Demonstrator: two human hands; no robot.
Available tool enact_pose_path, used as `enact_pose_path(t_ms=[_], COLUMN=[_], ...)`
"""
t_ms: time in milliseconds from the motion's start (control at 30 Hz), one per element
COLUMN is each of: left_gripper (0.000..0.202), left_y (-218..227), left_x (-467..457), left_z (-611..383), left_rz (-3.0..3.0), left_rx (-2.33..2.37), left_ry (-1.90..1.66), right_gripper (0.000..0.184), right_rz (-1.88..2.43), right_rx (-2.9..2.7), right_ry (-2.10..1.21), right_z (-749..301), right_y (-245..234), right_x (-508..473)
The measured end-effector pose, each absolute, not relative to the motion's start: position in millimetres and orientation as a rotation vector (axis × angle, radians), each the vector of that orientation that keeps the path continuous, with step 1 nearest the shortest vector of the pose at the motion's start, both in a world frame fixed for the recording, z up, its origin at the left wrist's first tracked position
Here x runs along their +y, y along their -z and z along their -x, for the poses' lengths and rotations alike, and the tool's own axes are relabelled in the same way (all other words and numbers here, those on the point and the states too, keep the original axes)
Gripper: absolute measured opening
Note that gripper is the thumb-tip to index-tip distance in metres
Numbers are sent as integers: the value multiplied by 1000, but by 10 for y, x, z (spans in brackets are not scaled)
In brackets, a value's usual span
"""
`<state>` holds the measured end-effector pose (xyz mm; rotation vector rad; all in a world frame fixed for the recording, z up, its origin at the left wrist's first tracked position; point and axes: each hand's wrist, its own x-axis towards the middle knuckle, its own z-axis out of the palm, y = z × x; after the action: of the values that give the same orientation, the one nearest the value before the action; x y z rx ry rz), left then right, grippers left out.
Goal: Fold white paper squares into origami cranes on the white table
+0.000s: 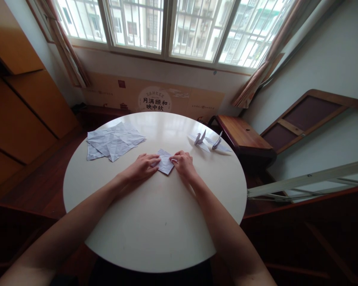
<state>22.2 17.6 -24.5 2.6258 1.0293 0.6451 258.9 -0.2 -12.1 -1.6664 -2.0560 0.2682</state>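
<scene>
Beyond the hands, across the far wall, runs a wide barred window, and a tall wooden cabinet stands well to their left. Under both hands spreads a round white counter, its glossy top catching the window light beyond them. Past its far edge, a tan printed panel with dark Chinese characters leans low against the wall, and a small wooden stand sits off to the right of the hands. On the counter, beyond the left hand and a little to its left, several creased paper sheets overlap. The hands are apart, facing each other: the left lies low with its fingers resting on one side of the paper, though its grip cannot be told, while the right hand pinches the opposite side. Beyond the right hand and to its right stand two paper cranes, close beside each other. Smallest is the folded paper, lying directly between the hands, one corner pointing toward the person.
</scene>
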Motion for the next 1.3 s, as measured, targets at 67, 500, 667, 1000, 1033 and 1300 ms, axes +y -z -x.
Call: enact_pose_path(t_ms=[67, 500, 667, 1000, 1033, 1300], left_gripper=[36, 37, 37, 38, 38, 38], left_y=[239, 169, 157, 197, 201, 186], left_x=[178, 112, 120, 154, 157, 153], left_z=[-225, -246, -233, -212, -211, -210], left_rz=[-2628, -2605, -2600, -2630, -2636, -2640], left_rx=[1010, 958, 937, 923, 918, 902], left_ry=[-664, -636, -624, -606, -604, -577], right_gripper=[25, 33, 34, 36, 36, 39], right_rz=[1698, 1661, 1659, 1677, 1676, 1742], right_rx=[-2051, -2139, -2160, -2176, -2179, -2215], right_ry=[-269, -314, -304, -305, -307, -318], right_z=[-2585, -2590, -2593, -2594, -2595, -2587], right_y=[102, 78, 80, 69, 66, 15], right_x=[-11, -55, -55, -56, -57, -83])
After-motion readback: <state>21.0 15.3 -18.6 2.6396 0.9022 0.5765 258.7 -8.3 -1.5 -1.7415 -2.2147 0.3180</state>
